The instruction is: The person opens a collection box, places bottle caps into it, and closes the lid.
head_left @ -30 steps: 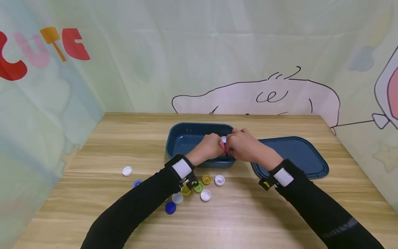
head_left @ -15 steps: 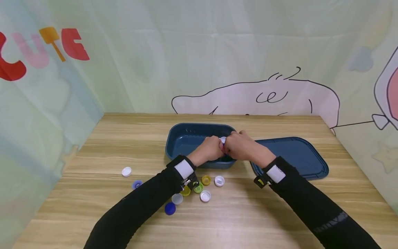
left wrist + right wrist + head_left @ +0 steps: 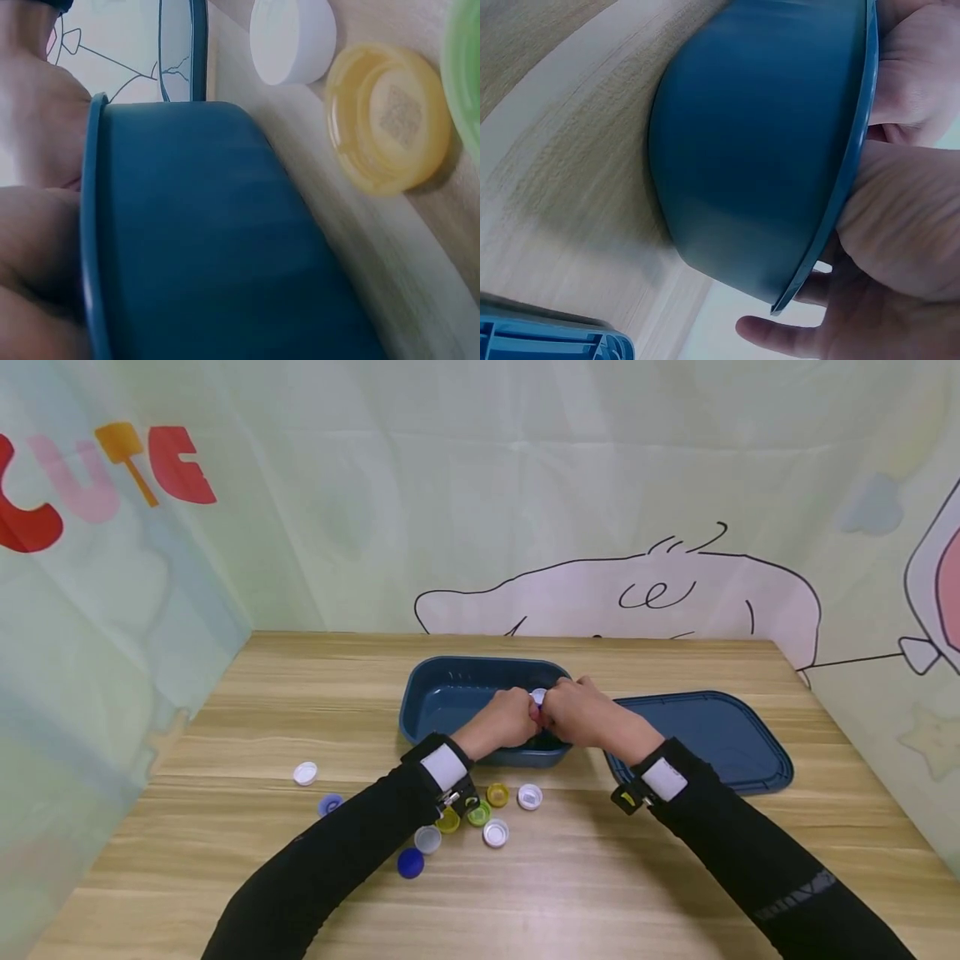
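Observation:
My left hand (image 3: 508, 718) and right hand (image 3: 579, 714) meet knuckle to knuckle over the right end of a dark blue plastic box (image 3: 442, 693). Curled fingers of both hands pinch a white bottle cap (image 3: 538, 695) with a bit of blue beneath it, perhaps another cap. How the pieces fit together is hidden by the fingers. In the left wrist view the box wall (image 3: 195, 225) covers most of the left hand. From the right wrist, some fingers (image 3: 780, 336) of the right hand show extended past the box rim.
On the table in front lie several loose caps, among them a yellow cap (image 3: 497, 794), a green cap (image 3: 479, 813), a dark blue cap (image 3: 410, 863) and a white cap (image 3: 305, 773) farther left. The box's blue lid (image 3: 712, 735) lies at the right.
Over the last second the right hand and forearm have shifted slightly left and the left forearm slightly right. The white cap between the fingers has dipped a little. The last half second shows almost no movement.

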{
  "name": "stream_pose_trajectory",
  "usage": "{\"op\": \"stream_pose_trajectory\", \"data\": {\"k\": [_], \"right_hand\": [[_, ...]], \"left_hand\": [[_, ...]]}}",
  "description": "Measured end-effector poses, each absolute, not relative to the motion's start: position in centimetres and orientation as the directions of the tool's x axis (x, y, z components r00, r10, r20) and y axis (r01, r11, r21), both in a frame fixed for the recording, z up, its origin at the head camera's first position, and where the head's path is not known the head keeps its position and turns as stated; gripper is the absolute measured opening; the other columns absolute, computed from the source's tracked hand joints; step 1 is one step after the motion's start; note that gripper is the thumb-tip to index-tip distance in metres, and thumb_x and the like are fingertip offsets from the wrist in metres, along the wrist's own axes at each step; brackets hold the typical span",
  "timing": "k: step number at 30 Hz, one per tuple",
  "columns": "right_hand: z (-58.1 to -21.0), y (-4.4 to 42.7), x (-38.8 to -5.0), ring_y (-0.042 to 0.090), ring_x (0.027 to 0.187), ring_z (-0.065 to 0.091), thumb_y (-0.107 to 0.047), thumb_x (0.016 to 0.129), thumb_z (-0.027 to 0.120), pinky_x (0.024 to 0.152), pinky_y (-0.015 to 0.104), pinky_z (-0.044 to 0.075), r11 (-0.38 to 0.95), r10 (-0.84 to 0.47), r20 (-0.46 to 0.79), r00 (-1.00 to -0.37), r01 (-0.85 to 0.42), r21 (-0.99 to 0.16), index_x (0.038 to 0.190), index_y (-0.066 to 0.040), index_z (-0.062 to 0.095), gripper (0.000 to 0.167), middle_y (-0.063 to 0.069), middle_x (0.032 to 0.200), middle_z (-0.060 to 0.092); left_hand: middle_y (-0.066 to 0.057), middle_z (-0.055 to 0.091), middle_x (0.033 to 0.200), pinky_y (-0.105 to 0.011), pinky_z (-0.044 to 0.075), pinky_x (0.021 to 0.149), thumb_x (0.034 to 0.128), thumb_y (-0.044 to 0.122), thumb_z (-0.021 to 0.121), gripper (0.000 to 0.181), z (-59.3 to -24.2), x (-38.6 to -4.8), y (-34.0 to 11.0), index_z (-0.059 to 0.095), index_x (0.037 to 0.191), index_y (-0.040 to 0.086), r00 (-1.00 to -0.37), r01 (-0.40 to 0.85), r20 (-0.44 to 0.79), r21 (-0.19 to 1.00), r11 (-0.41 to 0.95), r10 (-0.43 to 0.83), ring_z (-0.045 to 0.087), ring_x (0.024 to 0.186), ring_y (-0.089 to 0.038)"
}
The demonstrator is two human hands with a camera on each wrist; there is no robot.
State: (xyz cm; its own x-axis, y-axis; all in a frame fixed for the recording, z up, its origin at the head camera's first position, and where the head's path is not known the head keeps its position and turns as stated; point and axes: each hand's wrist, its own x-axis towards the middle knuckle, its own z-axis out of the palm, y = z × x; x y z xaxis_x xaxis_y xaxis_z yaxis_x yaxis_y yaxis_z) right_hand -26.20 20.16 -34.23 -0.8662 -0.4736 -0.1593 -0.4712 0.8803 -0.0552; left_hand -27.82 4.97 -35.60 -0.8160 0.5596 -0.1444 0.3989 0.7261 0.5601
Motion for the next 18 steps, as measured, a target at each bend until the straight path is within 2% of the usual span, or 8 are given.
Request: {"op": "stream_pose_trajectory", "data": {"k": [3,8,14,18], "right_hand": [[-34.1,20.1,-26.2,0.024,0.079,0.059,-0.009,0.095,0.073,0.09,0.06,0.047,0.872,-0.488,-0.141,-0.861,-0.486,-0.05,0.077,-0.011,0.077,0.018,-0.001,0.069,0.062],[-33.9,20.4,-25.6,0.025,0.084,0.058,-0.006,0.092,0.075,0.087,0.058,0.048,0.858,-0.512,-0.036,-0.858,-0.51,-0.061,0.084,-0.01,0.08,0.01,0.002,0.08,0.068],[-33.4,20.9,-24.3,0.025,0.08,0.051,-0.009,0.092,0.077,0.075,0.046,0.044,0.853,-0.506,0.116,-0.855,-0.516,-0.077,0.089,-0.007,0.079,0.004,0.005,0.082,0.066],[-33.0,21.2,-23.4,0.025,0.084,0.053,-0.01,0.091,0.079,0.077,0.046,0.045,0.846,-0.508,0.185,-0.842,-0.527,-0.077,0.097,-0.007,0.08,0.006,0.006,0.091,0.071]], "left_hand": [[0.004,0.048,0.061,-0.025,0.032,0.055,0.0969,0.012,0.07,0.039,-35.5,-27.8,4.8,0.054,0.061,0.015,-0.816,0.395,-0.141,0.573,0.718,0.561,0.048,0.062,-0.016],[0.004,0.048,0.058,-0.024,0.03,0.052,0.098,0.015,0.069,0.037,-35.0,-27.7,4.4,0.059,0.063,0.012,-0.813,0.388,-0.135,0.601,0.699,0.567,0.047,0.057,-0.013],[0.003,0.062,0.077,-0.025,0.039,0.057,0.1009,0.022,0.069,0.014,-33.9,-27.1,3.7,0.074,0.092,0.012,-0.828,0.373,-0.109,0.625,0.685,0.55,0.056,0.068,-0.013],[0.001,0.067,0.088,-0.027,0.042,0.062,0.1024,0.024,0.067,0.014,-32.9,-26.4,3.0,0.074,0.103,0.012,-0.828,0.378,-0.098,0.628,0.68,0.551,0.059,0.076,-0.016]]}}
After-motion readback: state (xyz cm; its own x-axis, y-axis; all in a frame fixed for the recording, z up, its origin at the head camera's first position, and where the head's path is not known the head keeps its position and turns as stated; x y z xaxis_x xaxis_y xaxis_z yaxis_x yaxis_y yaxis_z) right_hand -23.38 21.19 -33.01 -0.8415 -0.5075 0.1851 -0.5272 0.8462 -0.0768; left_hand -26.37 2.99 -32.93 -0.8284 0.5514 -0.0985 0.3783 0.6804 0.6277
